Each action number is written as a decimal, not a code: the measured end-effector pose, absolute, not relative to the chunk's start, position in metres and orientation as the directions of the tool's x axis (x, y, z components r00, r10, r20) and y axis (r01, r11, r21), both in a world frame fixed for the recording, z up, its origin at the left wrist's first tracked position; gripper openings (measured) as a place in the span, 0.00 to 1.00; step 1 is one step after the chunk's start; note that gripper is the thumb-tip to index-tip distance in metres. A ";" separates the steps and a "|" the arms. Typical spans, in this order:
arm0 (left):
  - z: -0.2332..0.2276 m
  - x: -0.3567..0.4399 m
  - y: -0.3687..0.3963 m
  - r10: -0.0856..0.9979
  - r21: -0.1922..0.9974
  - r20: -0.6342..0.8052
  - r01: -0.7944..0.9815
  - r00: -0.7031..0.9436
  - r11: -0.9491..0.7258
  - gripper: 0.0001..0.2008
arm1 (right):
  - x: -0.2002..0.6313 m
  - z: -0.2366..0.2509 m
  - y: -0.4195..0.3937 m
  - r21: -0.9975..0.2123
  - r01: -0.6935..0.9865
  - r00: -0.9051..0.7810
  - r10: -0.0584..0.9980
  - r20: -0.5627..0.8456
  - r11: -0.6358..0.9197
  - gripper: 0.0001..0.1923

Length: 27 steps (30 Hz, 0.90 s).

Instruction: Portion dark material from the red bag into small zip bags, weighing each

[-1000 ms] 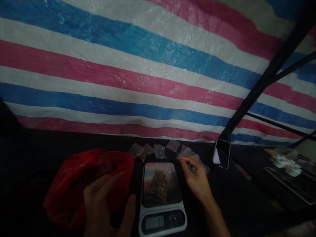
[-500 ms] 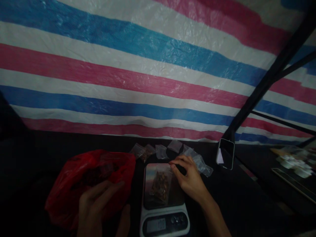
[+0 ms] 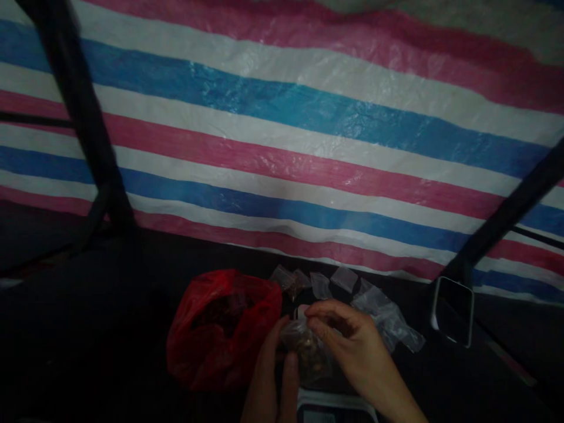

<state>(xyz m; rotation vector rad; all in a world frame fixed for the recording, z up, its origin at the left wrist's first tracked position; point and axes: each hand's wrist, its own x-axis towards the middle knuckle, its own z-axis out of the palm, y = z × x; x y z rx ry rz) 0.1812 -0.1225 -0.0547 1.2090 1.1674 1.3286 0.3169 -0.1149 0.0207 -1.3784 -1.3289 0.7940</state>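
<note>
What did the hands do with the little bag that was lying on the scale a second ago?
Both hands came together over the scale and picked up the small bag: the left hand left the red bag and now holds it from below, and the right hand pinches its top. The view also swung left. The red bag, the empty little bags and the phone stayed put.

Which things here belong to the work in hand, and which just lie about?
In use:
small clear bag, held by left hand and right hand
scale beneath the hands
red bag beside them

Lying about:
row of small bags
phone
striped tarp
</note>
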 end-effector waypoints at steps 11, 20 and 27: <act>-0.066 0.124 -0.069 0.930 0.722 -0.358 -0.607 0.083 0.333 0.24 | 0.219 0.034 -0.023 -0.879 0.477 0.179 0.978 0.104 0.006 0.13; -0.074 0.128 -0.075 0.920 0.679 -0.372 -0.642 0.118 0.357 0.41 | 0.196 0.028 -0.007 -0.837 0.546 0.103 0.993 0.052 -0.012 0.15; -0.073 0.131 -0.076 0.940 0.744 -0.336 -0.595 0.060 0.304 0.47 | 0.201 0.016 -0.010 -0.862 0.506 0.081 0.993 0.092 0.038 0.11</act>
